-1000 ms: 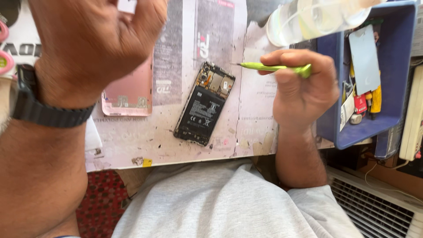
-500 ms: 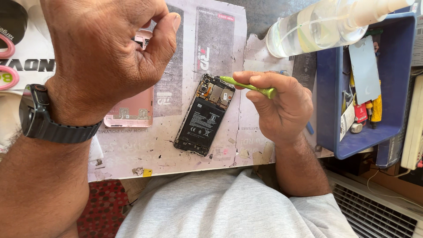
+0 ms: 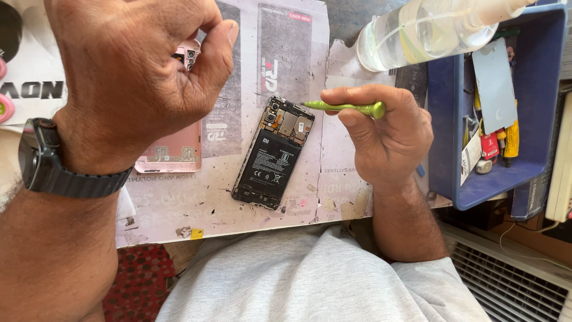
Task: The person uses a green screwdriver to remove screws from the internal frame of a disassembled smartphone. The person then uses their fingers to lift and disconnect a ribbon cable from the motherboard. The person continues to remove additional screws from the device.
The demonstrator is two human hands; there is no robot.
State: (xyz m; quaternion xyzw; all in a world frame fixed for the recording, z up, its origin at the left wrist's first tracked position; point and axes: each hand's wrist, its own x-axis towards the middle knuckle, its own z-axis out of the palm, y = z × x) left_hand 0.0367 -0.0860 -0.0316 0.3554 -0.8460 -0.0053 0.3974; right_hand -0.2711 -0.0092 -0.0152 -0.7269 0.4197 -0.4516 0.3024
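Nearest us we see our grey shirt (image 3: 310, 280) at the bottom edge, both forearms coming up from it. On our left wrist sits a black watch (image 3: 44, 167). Left hand (image 3: 137, 77) is raised close to the camera, fingers curled into a loose fist; a small bit of something shows between the fingertips, we cannot tell what or whether it is held. Right hand (image 3: 387, 134) is closed around a green screwdriver (image 3: 345, 108), pinched between thumb and fingers, lying almost level with its tip pointing left, just beside the upper right corner of the phone (image 3: 275, 154). The phone lies flat on the counter (image 3: 196, 203) between the 2 hands, back off, black battery and circuit board showing, tilted slightly right. Left of it, partly under our left hand, lies a pink back cover (image 3: 173, 152). Farther right stands a blue bin (image 3: 441, 119) with small tools and parts. Beyond our right hand a clear plastic bottle (image 3: 417, 30) lies across the bin's top edge.
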